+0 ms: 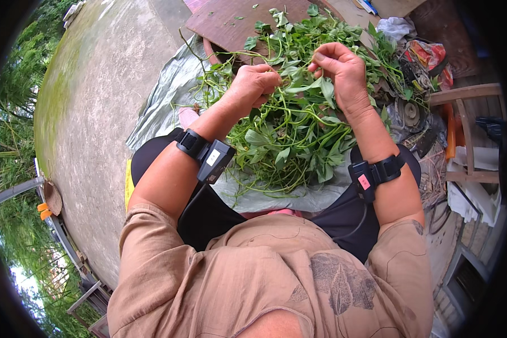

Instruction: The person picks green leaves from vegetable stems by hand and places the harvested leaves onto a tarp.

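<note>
A big heap of leafy green vines (295, 135) lies before me on a grey-green plastic sheet (160, 105). Over its upper part is my left hand (255, 84), fingers closed on a thin stem. My right hand (342, 72) is a short way to the right, thumb and forefinger pinched together, with leaves hanging just beneath the fingers. The stem between the two hands is hard to make out. More vine pieces and loose leaves reach onto a reddish-brown board (232, 29) behind the heap.
To the right lie a white plastic bag (396, 28), a red printed bag (431, 57), tangled cords and a wooden frame (464, 94). Concrete ground (101, 101) stretches to the left, with a metal rail (63, 236) and greenery beyond it. My knees flank the heap.
</note>
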Tool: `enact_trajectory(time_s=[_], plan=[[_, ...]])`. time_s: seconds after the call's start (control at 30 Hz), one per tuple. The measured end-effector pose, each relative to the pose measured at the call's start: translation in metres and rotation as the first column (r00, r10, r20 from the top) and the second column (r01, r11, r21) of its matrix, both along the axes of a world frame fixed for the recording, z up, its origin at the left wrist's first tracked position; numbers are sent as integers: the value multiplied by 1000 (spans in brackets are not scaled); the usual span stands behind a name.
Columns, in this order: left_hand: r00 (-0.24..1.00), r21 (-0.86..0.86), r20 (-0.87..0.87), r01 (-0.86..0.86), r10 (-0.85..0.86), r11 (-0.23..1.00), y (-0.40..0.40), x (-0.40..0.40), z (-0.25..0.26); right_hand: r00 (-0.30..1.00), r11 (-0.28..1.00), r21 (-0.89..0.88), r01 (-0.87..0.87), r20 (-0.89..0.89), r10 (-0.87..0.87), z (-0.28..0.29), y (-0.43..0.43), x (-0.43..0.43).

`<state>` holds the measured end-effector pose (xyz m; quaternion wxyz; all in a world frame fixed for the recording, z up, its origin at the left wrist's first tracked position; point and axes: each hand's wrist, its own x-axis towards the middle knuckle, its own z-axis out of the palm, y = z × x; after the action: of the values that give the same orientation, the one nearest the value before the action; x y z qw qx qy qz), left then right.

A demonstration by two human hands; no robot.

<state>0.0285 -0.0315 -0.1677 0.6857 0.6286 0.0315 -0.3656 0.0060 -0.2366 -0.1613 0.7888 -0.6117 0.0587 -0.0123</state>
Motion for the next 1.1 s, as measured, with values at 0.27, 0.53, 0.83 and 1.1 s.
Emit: enact_trajectory(time_s=[0.27, 0.53, 0.83, 1.1], plan=[[965, -52, -201, -184, 170, 982, 14, 14, -20, 999, 946, 322, -27, 35, 16, 6, -42, 11], [969, -183, -198, -183, 146, 966, 4, 7, -11, 817, 956, 177, -232, -499, 290, -17, 15, -12], [974, -171, -140, -200, 177, 965, 1, 2, -13, 761, 821, -98, -562, -450, 467, -19, 32, -18], [974, -192, -148, -200, 173, 961, 1, -7, -6, 728, 791, -122, -600, -493, 476, 12, 28, -32]])
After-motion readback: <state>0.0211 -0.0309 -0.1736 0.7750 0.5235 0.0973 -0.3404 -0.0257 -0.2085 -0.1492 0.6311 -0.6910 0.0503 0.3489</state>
